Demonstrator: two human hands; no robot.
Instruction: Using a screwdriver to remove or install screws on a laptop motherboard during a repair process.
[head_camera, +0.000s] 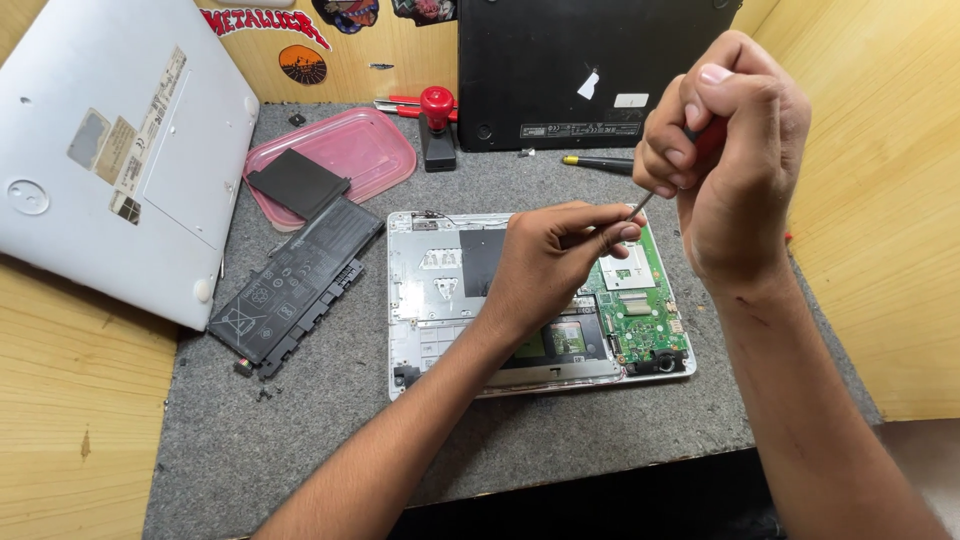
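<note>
An opened silver laptop base (430, 290) lies on a grey felt mat, its green circuit board (645, 310) exposed on the right. My right hand (730, 150) is closed around the handle of a red screwdriver (706, 140), held above the board with the thin shaft (641, 205) angled down-left. My left hand (550, 260) hovers over the laptop's middle, its fingertips pinched at the tip of the shaft. The tip itself is hidden by my fingers.
A black battery (290, 290) lies left of the laptop. A pink tray (370, 150) holds a dark flat part. A silver bottom cover (110, 150) leans at far left, a black laptop (590, 70) at the back. A yellow-tipped tool (595, 161) and red-topped bottle (436, 125) lie nearby.
</note>
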